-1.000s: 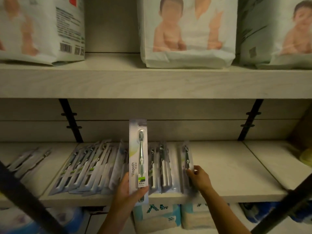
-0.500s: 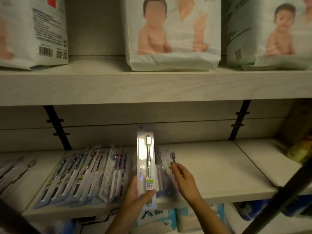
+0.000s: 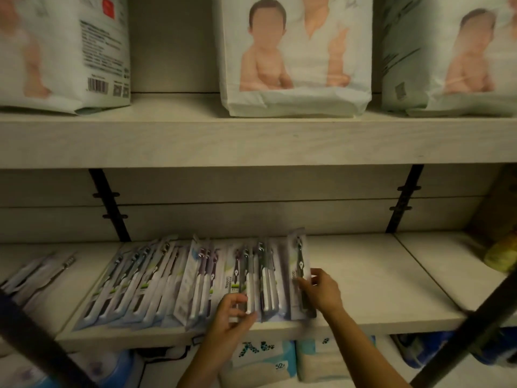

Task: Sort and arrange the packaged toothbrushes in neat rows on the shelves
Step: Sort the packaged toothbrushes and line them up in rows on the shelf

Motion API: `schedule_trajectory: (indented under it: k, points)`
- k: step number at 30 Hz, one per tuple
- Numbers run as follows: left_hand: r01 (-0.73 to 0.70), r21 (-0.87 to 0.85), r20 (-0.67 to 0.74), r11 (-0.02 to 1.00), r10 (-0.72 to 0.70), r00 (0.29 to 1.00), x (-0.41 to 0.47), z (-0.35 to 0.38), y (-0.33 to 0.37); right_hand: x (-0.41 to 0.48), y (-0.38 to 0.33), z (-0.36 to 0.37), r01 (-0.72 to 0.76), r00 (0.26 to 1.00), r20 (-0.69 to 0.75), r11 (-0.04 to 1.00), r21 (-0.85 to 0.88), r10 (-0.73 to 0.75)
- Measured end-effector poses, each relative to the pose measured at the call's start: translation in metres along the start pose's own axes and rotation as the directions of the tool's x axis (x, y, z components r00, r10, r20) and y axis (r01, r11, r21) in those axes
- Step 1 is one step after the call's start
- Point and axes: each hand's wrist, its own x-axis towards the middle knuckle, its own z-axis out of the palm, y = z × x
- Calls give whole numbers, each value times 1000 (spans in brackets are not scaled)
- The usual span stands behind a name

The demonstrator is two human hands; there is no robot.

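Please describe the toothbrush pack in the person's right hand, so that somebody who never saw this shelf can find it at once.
Look at the pale wood-grain shelf below the white baby-picture bags, where flat white-carded toothbrush packs sit in a row. The wanted pack is the last at the row's right end, pinched by the right hand. Only it has bare shelf on its right side.

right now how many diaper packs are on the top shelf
3 on the top shelf: left pack, middle pack, right pack. The frame cuts off the outer two, so more may sit out of view.
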Motion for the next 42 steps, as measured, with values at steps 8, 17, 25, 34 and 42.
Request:
schedule_trajectory:
  k: [8, 17, 25, 34, 42]
  points:
    - [-41, -17, -137, 999, 39, 990, -18, -25, -9, 21, 4, 25, 10, 997, 70, 949, -317, 13]
    - [-226, -92, -241, 970, 199, 950, -29, -72, -14, -55, -28, 17, 299, 951, -128, 944, 140, -282]
    - [-339, -74, -210, 938, 318, 925, -68, -175, -12, -144, -106, 99, 431, 891, -30, 824, 367, -453]
    - [-286, -77, -195, 955, 267, 944, -87, -337, -30, -225, -203, 251, 438, 877, -52, 749, 497, -478]
    - [-271, -142, -263, 952, 228, 938, -103, -414, -46, -260, -255, 320, 429, 854, 37, 742, 516, -519]
